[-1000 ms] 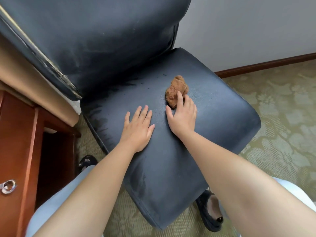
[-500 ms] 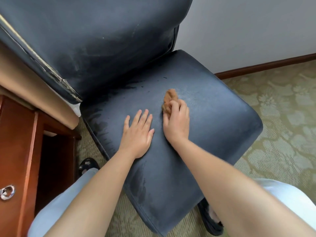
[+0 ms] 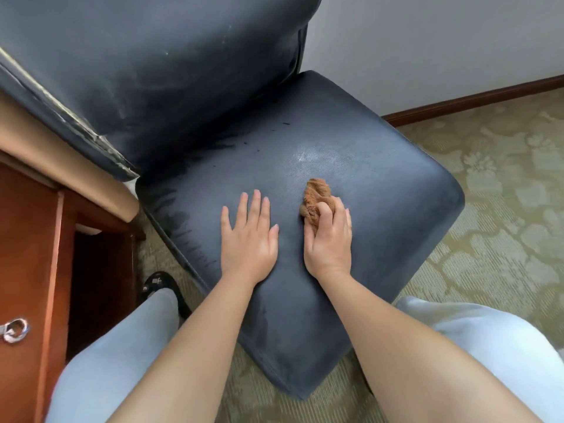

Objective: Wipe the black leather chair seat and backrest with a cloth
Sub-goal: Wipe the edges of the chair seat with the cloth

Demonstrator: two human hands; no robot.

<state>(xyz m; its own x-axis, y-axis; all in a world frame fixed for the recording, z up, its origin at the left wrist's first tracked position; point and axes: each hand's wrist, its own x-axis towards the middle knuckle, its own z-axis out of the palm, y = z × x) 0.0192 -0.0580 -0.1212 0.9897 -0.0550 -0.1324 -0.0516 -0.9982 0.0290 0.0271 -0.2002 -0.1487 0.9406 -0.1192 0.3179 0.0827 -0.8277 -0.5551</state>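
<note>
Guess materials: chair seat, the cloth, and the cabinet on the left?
Chair seat: looks like black leather or faux leather, with a fine grain, soft sheen and dark damp streaks; which one is unclear.
Cloth: orange-brown terry or microfibre, judging by its fuzzy nap and bunched folds under the right hand.
Cabinet: reddish-brown wood or veneer with a smooth gloss finish and a shiny metal pull.

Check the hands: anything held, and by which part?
The right hand grips the bunched brown cloth at its near end, thumb curled over it, on the chair seat. The left hand lies flat on the seat, holding nothing.
</note>
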